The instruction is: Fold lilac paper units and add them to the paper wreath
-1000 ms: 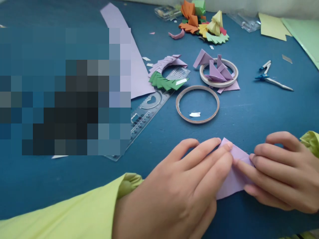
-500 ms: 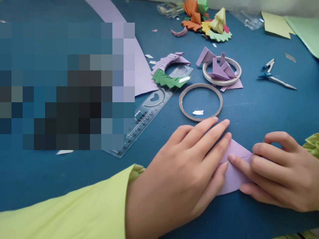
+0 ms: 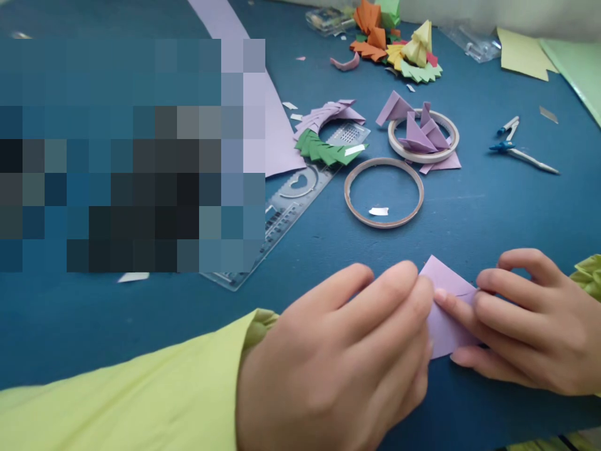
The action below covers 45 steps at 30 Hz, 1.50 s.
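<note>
Left hand [image 3: 338, 351] at left edge of folded lilac paper [image 3: 449, 335], lower right of frame, right hand [image 3: 539, 329] fingers on it, bare tape ring [image 3: 385, 225] above, lilac-and-green origami arc [image 3: 319, 148] over clear ruler [image 3: 300, 195], upper middle.

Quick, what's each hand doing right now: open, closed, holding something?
Left hand: curled at the left edge of the purple paper; grip hidden, can't tell.
Right hand: holding the purple paper, index fingertip on top.

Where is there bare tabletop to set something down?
Right of the brown tape ring, bare blue tabletop lies between the compass and right hand. Another patch lies between the left sleeve and leftmost paper scrap. Crowded: around the folded orange paper and clear ruler.
</note>
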Tool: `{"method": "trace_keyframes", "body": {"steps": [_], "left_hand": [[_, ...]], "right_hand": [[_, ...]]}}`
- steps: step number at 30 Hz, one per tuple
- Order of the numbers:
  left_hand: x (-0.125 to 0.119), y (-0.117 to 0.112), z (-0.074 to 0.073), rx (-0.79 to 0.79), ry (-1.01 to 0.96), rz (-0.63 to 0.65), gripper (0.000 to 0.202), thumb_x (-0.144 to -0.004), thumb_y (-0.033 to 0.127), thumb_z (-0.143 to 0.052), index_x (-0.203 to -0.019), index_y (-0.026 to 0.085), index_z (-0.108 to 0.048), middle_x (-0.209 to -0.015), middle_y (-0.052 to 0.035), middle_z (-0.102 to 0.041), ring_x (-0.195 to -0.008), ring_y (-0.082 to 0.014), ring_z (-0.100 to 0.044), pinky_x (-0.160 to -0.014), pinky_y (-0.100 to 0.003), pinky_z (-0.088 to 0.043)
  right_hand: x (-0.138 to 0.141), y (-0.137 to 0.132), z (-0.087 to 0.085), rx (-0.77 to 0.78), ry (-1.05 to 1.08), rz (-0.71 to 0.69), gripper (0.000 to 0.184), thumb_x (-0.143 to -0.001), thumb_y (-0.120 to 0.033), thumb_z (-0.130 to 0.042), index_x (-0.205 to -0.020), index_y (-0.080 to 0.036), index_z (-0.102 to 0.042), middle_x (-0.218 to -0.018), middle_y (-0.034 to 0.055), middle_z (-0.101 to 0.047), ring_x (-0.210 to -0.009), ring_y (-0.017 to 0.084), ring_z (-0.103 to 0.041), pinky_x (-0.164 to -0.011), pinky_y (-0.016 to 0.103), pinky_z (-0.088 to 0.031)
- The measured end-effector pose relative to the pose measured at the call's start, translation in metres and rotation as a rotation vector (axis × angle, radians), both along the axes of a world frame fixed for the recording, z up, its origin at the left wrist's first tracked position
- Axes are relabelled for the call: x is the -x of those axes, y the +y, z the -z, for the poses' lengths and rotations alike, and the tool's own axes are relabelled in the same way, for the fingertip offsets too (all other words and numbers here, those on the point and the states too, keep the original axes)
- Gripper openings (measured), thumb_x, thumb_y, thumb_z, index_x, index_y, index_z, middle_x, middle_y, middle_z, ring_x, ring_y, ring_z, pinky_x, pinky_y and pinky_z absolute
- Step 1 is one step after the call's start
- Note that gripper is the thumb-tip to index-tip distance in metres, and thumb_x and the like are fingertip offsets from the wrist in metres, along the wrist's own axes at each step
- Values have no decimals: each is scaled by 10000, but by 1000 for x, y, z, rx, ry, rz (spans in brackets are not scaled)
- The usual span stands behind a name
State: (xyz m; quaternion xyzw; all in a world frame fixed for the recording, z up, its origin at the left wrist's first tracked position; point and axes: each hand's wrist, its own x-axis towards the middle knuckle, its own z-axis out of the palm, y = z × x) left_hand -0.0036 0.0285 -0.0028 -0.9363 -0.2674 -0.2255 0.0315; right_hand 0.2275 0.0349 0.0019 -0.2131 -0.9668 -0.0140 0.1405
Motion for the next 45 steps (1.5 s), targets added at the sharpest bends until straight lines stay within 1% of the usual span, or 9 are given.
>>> {"method": "trace_keyframes", "body": {"steps": [4,11,15,19,21,27,32,37,45], "left_hand": [[-4,5,4,56,72,-28,391,-1009,259,-313,-1205,87,-605,-1294,-123,-612,-1218,-269,-507,-911,-411,-397],[-6,10,5,138,184,-113,475,-1020,360,-295,-1321,74,-526,-1428,-162,-490,-1320,-332,-447,-929,-479,-401],[-6,9,5,26,126,-59,421,-1025,283,-311,-1222,34,-587,-1336,-182,-573,-1246,-334,-513,-885,-474,-445],[-3,-4,2,33,102,106,385,-938,80,-346,-819,140,-707,-1063,-88,-713,-967,-239,-627,-702,-366,-498],[-1,-9,0,61,107,99,382,-933,90,-360,-778,171,-699,-1017,-64,-713,-922,-217,-616,-678,-350,-507],[-1,-1,1,57,27,170,386,-956,111,-327,-859,160,-698,-955,-78,-728,-916,-239,-647,-731,-371,-529],[0,-6,5,59,89,117,339,-968,108,-334,-1014,102,-670,-1148,-109,-695,-1087,-274,-610,-888,-420,-482],[3,-12,6,-32,31,41,318,-974,125,-356,-1006,78,-669,-1066,-101,-728,-1070,-258,-623,-915,-415,-435],[-3,7,7,152,108,-11,375,-1023,215,-298,-1241,122,-588,-1397,-81,-533,-1318,-264,-475,-978,-461,-370]], "right_hand": [[0,0,-1,4,-8,6,234,-987,-231,-440,-911,-154,-648,-731,2,-528,-839,177,-487,-796,382,-385],[1,0,-3,26,-2,6,223,-973,-208,-457,-884,-150,-653,-744,13,-542,-829,182,-490,-795,394,-388],[1,1,-2,20,-3,0,225,-967,-208,-468,-843,-159,-651,-728,12,-534,-808,182,-489,-789,397,-387],[1,2,-1,5,7,2,247,-983,-238,-450,-884,-140,-655,-730,13,-545,-824,181,-500,-793,397,-389],[0,2,0,0,-1,-3,251,-988,-264,-454,-924,-123,-652,-718,9,-543,-826,178,-506,-791,395,-389],[-6,3,3,-30,16,9,323,-993,-339,-470,-1127,-75,-597,-783,9,-610,-847,167,-537,-829,418,-387],[-8,2,3,-40,55,3,239,-966,-353,-533,-1006,-149,-652,-982,18,-669,-970,161,-564,-834,408,-395],[-6,2,3,9,75,1,218,-971,-314,-522,-962,-157,-673,-1094,31,-683,-1073,161,-574,-852,399,-428],[-4,0,0,14,75,-33,235,-937,-237,-571,-1072,-59,-644,-1116,86,-701,-1122,192,-578,-899,380,-468]]}}
